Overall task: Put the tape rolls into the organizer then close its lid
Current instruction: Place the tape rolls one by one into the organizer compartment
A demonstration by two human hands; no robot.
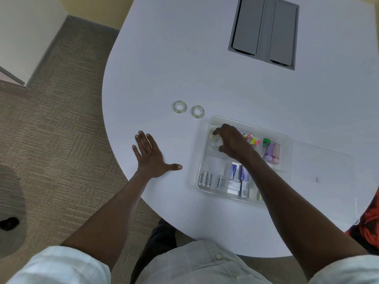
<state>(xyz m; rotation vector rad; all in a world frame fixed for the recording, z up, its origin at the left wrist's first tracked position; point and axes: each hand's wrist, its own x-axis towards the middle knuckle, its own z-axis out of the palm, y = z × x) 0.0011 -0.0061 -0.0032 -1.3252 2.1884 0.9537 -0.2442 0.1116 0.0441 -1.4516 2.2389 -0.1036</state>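
my right hand held one tape roll inside the organizer's far-left compartment. two tape rolls waited on the surface. my left hand lay flat, spread. lid open.

Clear glossy plastic organizer on a smooth matt white table; two translucent shiny tape rolls lie to its far left; rough woven carpet beyond

Both arms are bare below short, pale, faintly checked sleeves at the frame's lower corners. The shirt front, bottom centre, is light grey-white with a small round button. Dark trousers show above it.
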